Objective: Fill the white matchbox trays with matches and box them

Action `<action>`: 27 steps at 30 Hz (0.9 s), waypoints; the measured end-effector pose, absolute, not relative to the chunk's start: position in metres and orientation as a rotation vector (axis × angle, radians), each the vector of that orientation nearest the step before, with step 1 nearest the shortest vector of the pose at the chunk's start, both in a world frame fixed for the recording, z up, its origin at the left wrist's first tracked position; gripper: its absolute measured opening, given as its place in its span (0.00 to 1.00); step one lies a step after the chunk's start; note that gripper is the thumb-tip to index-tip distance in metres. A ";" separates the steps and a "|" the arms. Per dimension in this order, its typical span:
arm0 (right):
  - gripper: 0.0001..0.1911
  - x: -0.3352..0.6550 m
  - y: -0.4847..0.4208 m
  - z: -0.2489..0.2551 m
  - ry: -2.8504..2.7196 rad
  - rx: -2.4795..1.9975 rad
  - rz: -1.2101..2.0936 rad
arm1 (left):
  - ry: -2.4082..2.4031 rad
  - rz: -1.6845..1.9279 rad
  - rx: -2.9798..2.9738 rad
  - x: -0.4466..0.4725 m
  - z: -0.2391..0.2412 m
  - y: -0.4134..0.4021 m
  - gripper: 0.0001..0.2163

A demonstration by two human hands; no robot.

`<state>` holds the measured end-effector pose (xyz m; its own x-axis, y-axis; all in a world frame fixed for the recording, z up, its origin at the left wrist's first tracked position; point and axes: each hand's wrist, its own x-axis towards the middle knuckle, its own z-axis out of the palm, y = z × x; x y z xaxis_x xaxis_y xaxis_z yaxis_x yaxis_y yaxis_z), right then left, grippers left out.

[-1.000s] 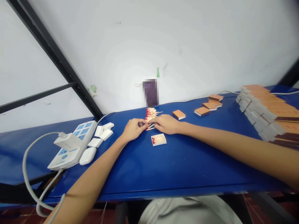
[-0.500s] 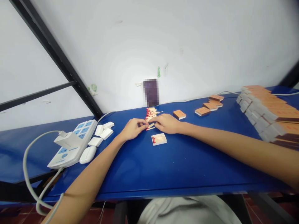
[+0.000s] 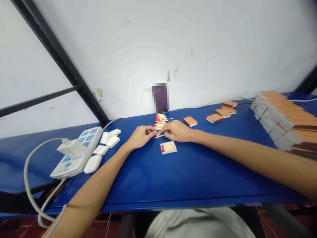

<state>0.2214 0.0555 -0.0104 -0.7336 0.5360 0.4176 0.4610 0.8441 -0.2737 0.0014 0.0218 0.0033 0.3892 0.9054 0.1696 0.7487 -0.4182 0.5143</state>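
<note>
Blue table point(image 3: 198, 172) | left hand point(image 3: 139, 137), right hand point(image 3: 177, 130) farther apart | beside matches point(image 3: 159, 121)

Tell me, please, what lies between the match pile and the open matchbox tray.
In the head view, loose matches lie there, between the left hand and right hand.

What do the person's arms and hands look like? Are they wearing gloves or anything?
No gloves: the left hand and right hand are both bare. No sleeves show on the left forearm or right forearm, and I see no watch on either wrist. Rings are too small to rule out. Pale grey cloth shows at the bottom.
</note>
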 end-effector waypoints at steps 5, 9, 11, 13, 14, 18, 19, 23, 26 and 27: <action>0.15 0.221 0.057 -0.011 -2.526 -0.778 0.286 | 1.427 0.611 2.302 0.000 0.003 0.022 0.16; 0.12 0.222 0.056 -0.008 -2.484 -0.816 0.327 | 1.410 0.600 2.298 -0.001 0.004 0.022 0.15; 0.10 0.222 0.055 -0.006 -2.470 -0.839 0.319 | 1.406 0.596 2.298 -0.001 0.004 0.022 0.15; 0.09 0.221 0.055 -0.006 -2.470 -0.861 0.313 | 1.409 0.596 2.300 -0.001 0.004 0.022 0.15; 0.08 0.221 0.055 -0.006 -2.471 -0.870 0.310 | 1.413 0.598 2.302 -0.001 0.004 0.022 0.15; 0.07 0.221 0.056 -0.007 -2.467 -0.878 0.320 | 1.421 0.613 2.318 -0.001 0.005 0.022 0.16; 0.06 0.221 0.056 -0.007 -2.467 -0.872 0.325 | 1.424 0.616 2.320 -0.001 0.005 0.021 0.16; 0.05 0.221 0.055 -0.005 -2.482 -0.872 0.337 | 1.423 0.606 2.312 -0.001 0.006 0.021 0.16; 0.06 0.221 0.054 -0.005 -2.492 -0.878 0.336 | 1.402 0.598 2.309 -0.002 0.005 0.022 0.15; 0.06 0.221 0.054 -0.005 -2.494 -0.873 0.334 | 1.397 0.596 2.310 -0.002 0.004 0.023 0.15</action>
